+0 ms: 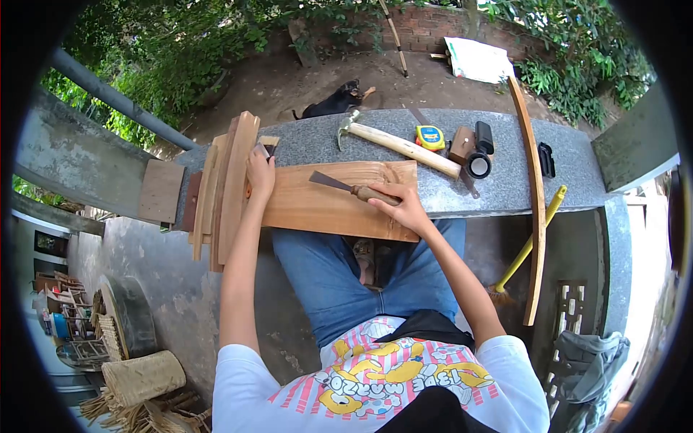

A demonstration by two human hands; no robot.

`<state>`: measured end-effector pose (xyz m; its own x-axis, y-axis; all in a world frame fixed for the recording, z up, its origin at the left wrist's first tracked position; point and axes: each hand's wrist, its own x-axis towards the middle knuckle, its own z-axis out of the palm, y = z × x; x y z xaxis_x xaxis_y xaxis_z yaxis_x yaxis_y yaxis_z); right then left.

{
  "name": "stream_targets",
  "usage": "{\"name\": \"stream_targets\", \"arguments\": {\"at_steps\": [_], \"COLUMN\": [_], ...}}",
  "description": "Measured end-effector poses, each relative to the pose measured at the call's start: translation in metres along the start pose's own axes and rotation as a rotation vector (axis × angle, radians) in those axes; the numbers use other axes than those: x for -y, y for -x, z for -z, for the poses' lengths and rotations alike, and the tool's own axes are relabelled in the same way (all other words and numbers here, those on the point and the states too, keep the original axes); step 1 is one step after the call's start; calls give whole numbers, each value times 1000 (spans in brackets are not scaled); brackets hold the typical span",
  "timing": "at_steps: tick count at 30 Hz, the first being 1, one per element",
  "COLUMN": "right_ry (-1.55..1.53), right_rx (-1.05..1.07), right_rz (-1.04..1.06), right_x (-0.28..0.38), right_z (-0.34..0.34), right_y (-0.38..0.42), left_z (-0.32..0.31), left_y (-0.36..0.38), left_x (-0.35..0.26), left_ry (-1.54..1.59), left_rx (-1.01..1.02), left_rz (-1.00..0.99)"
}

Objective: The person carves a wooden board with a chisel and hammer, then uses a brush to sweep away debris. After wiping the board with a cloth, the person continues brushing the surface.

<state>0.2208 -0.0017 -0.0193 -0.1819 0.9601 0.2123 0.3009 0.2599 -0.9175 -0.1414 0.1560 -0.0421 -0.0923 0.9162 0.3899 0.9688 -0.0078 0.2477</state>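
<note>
My right hand (pixel 404 211) is closed around the wooden handle of a chisel (pixel 332 180), its flat metal blade pointing left over a wide wooden board (pixel 317 207). The board lies across my thighs and the edge of the stone counter. My left hand (pixel 260 175) is closed at the board's left end, beside a stack of long wooden strips (pixel 234 195). Something small, dark and partly metallic shows at its fingertips, with a bit of orange below the palm; I cannot make out what it is.
On the stone counter (pixel 303 137) lie a claw hammer (pixel 404 144), a yellow tape measure (pixel 430 137), a brown wooden block (pixel 462 144) and a black roll (pixel 478 165). A long curved wooden strip (pixel 533 195) leans at right near a yellow-handled broom (pixel 530 249). A dog (pixel 332 102) lies beyond.
</note>
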Motion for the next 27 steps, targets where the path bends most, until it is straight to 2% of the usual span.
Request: {"name": "stream_targets", "arguments": {"at_steps": [7, 10, 12, 14, 16, 18, 21, 23, 24, 26, 27], "right_ry": [9, -45, -69, -95, -227, -281, -317, -312, -315, -303, -282], "right_rx": [-8, -16, -31, -26, -163, -252, -284, -276, -264, -245, -245], "right_rz": [39, 6, -20, -41, -128, -113, -124, -129, -127, -143, -150], "right_x": [1, -4, 1, -1, -6, -8, -14, -16, -15, -13, -12], "right_z": [1, 1, 5, 8, 6, 5, 4, 4, 4, 4, 4], "right_y": [1, 1, 2, 3, 5, 5, 3, 3, 3, 3, 3], "left_z": [13, 29, 36, 44, 47, 36, 26, 30, 36, 52, 51], "left_y": [-5, 3, 10, 22, 38, 52, 63, 64, 63, 61, 54], "left_x": [4, -20, -53, -89, -112, -123, -121, -114, -108, -87, -64], "left_ry": [6, 155, 145, 208, 261, 296, 338, 472, 465, 617, 511], "left_rx": [49, -66, -324, -338, -243, -218, -112, -72, -75, -35, -55], "left_rz": [-69, -137, -501, -583, -613, -634, -695, -837, -827, -430, -320]}}
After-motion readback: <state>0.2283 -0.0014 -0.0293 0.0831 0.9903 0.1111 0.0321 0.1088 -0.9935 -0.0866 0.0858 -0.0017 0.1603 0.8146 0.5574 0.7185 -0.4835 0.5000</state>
